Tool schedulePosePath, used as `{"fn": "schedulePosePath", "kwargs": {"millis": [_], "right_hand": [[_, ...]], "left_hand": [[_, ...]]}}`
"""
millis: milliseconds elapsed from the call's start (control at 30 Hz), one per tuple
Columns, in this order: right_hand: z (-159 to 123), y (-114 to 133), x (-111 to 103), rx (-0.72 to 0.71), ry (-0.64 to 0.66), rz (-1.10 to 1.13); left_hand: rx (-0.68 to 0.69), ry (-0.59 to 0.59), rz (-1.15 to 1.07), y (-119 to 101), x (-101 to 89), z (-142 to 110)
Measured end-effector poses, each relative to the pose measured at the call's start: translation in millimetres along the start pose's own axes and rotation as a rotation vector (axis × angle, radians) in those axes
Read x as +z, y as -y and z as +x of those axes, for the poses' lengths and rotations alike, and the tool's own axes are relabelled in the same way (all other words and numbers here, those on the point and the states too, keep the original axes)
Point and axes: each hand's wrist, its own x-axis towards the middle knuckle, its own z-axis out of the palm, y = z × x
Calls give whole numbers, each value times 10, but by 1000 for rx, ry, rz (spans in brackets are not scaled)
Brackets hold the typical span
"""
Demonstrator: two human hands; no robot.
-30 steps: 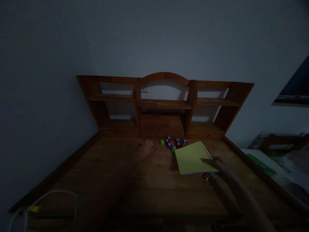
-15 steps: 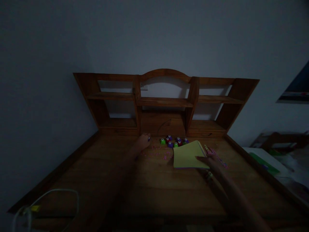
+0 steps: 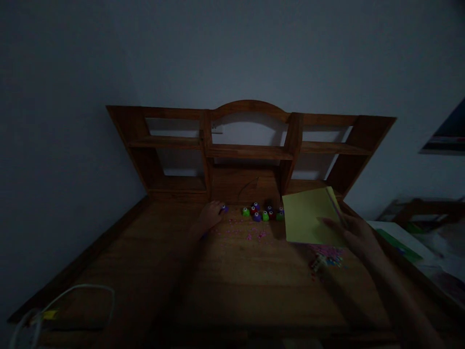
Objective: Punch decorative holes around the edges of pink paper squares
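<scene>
The yellow book [image 3: 307,218] has gone up and to the right since the earlier frame. The right hand [image 3: 358,235] pinches its right side, thumb on top, over the counter [image 3: 236,276] near the back right corner. The book looks light and a bit bendy, so that side seems a good place to hold. The left hand [image 3: 210,214] is curled by a purple toy [image 3: 225,208] near the back edge; I cannot tell if it grips it. Pink bits [image 3: 249,236] lie about.

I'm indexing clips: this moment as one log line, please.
left hand: at purple toy | right hand: holding yellow pad | other toys: between hands | table: pink bits scattered
</scene>
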Motion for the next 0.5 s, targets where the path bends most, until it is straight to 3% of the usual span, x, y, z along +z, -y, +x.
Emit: {"fn": "schedulePosePath", "kwargs": {"millis": [67, 133, 200, 267, 367, 500], "right_hand": [[61, 295, 75, -119, -33, -208], [114, 657, 312, -238, -38, -331], [167, 1006, 658, -414, 107, -377], [227, 1282, 1018, -484, 233, -474], [333, 1525, 1395, -530, 365, -636], [470, 1639, 1522, -610, 400, -711]], "left_hand": [[-17, -20, 36, -13, -5, -23], [-50, -73, 77, -33, -16, -82], [-95, -139, 101, -45, -34, -179], [-149, -179, 101, -41, -62, -295], [-209, -189, 86, -6, -125, -455], [-222, -164, 96, 45, -225, -589]]}}
